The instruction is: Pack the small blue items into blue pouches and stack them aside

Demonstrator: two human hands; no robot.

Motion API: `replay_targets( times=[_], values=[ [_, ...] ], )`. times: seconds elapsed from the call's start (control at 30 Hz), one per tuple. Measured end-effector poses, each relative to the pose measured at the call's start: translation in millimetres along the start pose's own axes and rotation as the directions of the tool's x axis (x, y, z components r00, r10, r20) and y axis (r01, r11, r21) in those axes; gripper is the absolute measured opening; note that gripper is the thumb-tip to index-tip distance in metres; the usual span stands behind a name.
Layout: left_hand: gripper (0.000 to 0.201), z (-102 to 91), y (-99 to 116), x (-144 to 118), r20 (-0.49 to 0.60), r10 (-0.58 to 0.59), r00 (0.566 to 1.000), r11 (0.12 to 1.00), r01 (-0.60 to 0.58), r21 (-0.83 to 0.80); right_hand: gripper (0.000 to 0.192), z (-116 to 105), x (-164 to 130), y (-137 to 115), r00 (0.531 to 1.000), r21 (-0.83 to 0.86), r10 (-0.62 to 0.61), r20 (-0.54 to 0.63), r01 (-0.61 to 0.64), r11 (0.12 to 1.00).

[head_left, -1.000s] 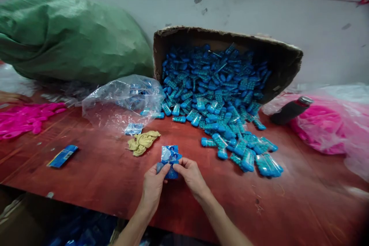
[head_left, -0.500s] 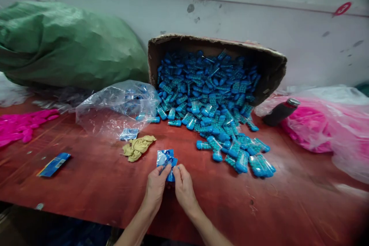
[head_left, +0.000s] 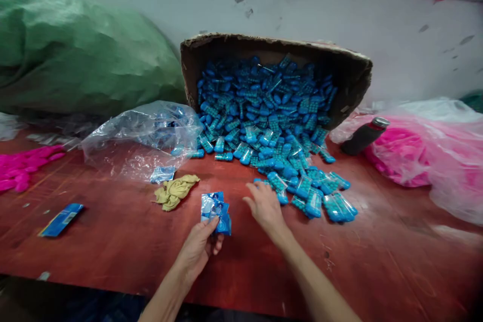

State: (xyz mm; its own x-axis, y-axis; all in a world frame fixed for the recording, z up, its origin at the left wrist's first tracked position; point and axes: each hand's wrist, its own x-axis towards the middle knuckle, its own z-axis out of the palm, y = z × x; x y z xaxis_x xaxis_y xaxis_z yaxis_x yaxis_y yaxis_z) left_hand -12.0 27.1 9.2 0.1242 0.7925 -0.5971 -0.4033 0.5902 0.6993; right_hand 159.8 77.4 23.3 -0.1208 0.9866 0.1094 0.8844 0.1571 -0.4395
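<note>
Left hand (head_left: 198, 246), grip closed on small blue packets (head_left: 216, 210) above the tabletop (head_left: 124, 241). Right hand (head_left: 265, 206), grip open and empty, fingers spread beside blue capsules (head_left: 302, 188) spilled from a tipped cardboard box (head_left: 350, 78).

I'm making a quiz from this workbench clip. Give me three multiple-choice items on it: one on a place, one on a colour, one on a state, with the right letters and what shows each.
1. Where does the yellow cloth lie?
A. inside the box
B. on the red table, left of the held packet
C. on the green sack

2. What colour are the small items spilling from the cardboard box?
A. blue
B. pink
C. green

3. How does the cardboard box stand?
A. upright and closed
B. flattened
C. tipped on its side, mouth open toward the table

Answers: 1 B, the cloth rests on the table just left of the packet in the left hand. 2 A, the spilled pile is blue. 3 C, its contents pour out forward.
</note>
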Motion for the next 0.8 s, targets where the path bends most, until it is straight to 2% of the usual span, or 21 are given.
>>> replay_targets(
  times=[0.03, 0.13, 0.27, 0.37, 0.43, 0.47, 0.5, 0.53, 0.6, 0.63, 0.7, 0.8],
  values=[
    [0.028, -1.8, -0.6, -0.1, 0.013, -0.029, 0.999, 0.999, 0.03, -0.025, 0.024, -3.6, 9.6, 7.5, 0.998, -0.218, 0.059, 0.036, -0.05, 0.975],
    [0.024, -6.0, -3.0, -0.8, 0.024, -0.102, 0.994, 0.989, 0.104, -0.102, 0.024, -4.2, 28.7, 20.5, 0.99, -0.304, 0.095, 0.1, -0.061, 0.951],
    [0.022, -9.1, -5.9, -1.8, 0.025, -0.178, 0.984, 0.965, 0.18, -0.191, 0.023, 2.9, 24.3, 14.9, 0.983, -0.272, 0.052, 0.174, -0.003, 0.962],
    [0.023, -10.3, -6.9, -1.7, 0.025, -0.129, 0.991, 0.984, 0.131, -0.123, 0.03, 0.7, 7.1, 4.7, 0.98, -0.257, 0.033, 0.197, 0.019, 0.966],
    [0.024, -10.5, -6.5, -0.7, 0.024, -0.046, 0.999, 0.999, 0.047, -0.003, 0.036, -1.9, -5.4, -2.8, 0.98, -0.118, 0.001, 0.199, 0.023, 0.993],
    [0.025, -10.3, -5.9, 0.1, 0.023, -0.002, 1.0, 0.998, 0.001, 0.061, 0.038, -2.0, -11.0, -6.8, 0.977, 0.038, -0.024, 0.213, 0.016, 0.999],
    [0.026, -9.9, -5.1, 0.9, 0.023, 0.037, 0.999, 0.992, -0.04, 0.119, 0.039, -0.8, -15.8, -10.9, 0.969, 0.242, -0.06, 0.242, 0.0, 0.97],
    [0.027, -9.3, -4.1, 1.8, 0.019, 0.071, 0.997, 0.983, -0.074, 0.166, 0.039, 2.0, -19.6, -14.9, 0.957, 0.452, -0.1, 0.271, -0.035, 0.891],
    [0.027, -8.0, -2.1, 2.8, 0.009, 0.119, 0.993, 0.97, -0.118, 0.214, 0.037, 11.8, -24.3, -22.2, 0.943, 0.735, -0.136, 0.304, -0.141, 0.663],
    [0.027, -7.2, -1.5, 2.8, 0.01, 0.125, 0.992, 0.97, -0.124, 0.21, 0.036, 17.9, -25.3, -25.3, 0.945, 0.803, -0.123, 0.305, -0.185, 0.567],
    [0.028, -5.5, -1.8, 1.6, 0.012, 0.107, 0.994, 0.98, -0.107, 0.167, 0.035, 30.3, -26.2, -30.3, 0.959, 0.87, -0.032, 0.283, -0.242, 0.43],
    [0.029, -2.9, -5.9, -1.2, -0.03, 0.079, 0.996, 0.993, -0.076, 0.093, 0.033, 43.6, -27.9, -36.5, 0.963, 0.905, 0.08, 0.258, -0.27, 0.33]
  ],
)
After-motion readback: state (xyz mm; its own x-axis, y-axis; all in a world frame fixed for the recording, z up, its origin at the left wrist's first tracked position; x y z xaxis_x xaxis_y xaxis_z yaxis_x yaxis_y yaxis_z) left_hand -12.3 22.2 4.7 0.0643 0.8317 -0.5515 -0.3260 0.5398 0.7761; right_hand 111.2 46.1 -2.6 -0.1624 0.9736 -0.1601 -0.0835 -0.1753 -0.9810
